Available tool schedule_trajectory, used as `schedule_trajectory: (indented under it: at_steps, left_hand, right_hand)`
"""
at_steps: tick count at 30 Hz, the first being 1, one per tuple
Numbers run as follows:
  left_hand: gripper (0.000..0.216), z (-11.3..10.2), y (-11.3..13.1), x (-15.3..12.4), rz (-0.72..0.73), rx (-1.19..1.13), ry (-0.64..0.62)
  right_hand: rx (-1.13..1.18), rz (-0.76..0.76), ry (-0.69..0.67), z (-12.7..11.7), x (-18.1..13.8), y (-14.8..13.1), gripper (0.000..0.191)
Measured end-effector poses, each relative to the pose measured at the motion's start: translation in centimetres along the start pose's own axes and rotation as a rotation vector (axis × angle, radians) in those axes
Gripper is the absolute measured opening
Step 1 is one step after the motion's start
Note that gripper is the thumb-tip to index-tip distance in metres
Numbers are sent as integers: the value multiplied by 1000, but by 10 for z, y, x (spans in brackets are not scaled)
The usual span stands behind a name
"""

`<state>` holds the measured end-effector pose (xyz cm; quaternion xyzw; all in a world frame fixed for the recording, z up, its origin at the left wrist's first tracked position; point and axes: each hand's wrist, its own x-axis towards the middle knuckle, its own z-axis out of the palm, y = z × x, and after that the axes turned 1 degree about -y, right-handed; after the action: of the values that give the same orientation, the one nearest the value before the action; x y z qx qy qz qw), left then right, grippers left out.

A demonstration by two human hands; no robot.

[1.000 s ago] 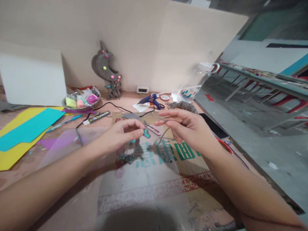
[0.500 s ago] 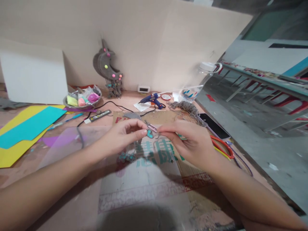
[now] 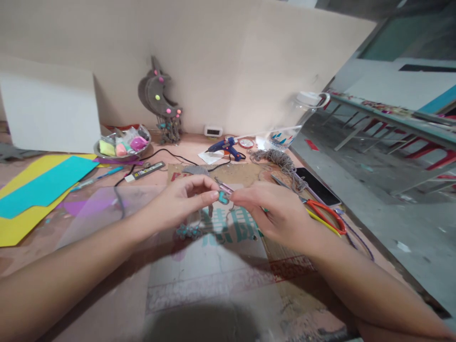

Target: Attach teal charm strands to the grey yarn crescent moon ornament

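My left hand point(image 3: 178, 204) pinches a little teal bead point(image 3: 223, 198) tight. My right hand point(image 3: 276, 211) pinches shut, touching the bead. The bead hangs just above the cardboard point(image 3: 213, 270). Scissors point(image 3: 326, 216) lie by the cardboard's right edge.

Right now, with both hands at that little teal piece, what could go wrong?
1. The teal piece is tiny, pinched in the left hand fingertips with the right hand at it; a slip could drop it among the loose teal bits below.
2. The snips lie just behind the fingertips; a forward reach might catch them.
3. Scissors lie by the right wrist; drawing back could bump them.
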<state>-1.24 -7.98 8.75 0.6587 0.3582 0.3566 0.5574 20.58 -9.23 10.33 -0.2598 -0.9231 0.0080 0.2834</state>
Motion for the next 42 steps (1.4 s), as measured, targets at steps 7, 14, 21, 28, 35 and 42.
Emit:
schedule_trajectory:
  at_steps: [7, 14, 21, 28, 35, 42]
  left_hand:
    - [14, 0, 1, -1, 0, -14, 12]
    - [14, -1, 0, 0, 12, -24, -15]
    - [17, 1, -4, -2, 10, -20, 13]
    - [13, 11, -5, -4, 14, -46, 74]
    - [20, 9, -11, -3, 29, 104, 83]
    - [19, 12, -7, -6, 60, 265, 102]
  right_hand:
    - [33, -17, -1, 1, 0, 1, 27]
    - [35, -25, -6, 2, 2, 0, 23]
    - [126, 105, 102, 8, 2, -3, 15]
    - [197, 143, 125, 14, 2, -8, 27]
    - [66, 118, 104, 17, 2, -5, 26]
    - [47, 115, 67, 19, 2, -7, 23]
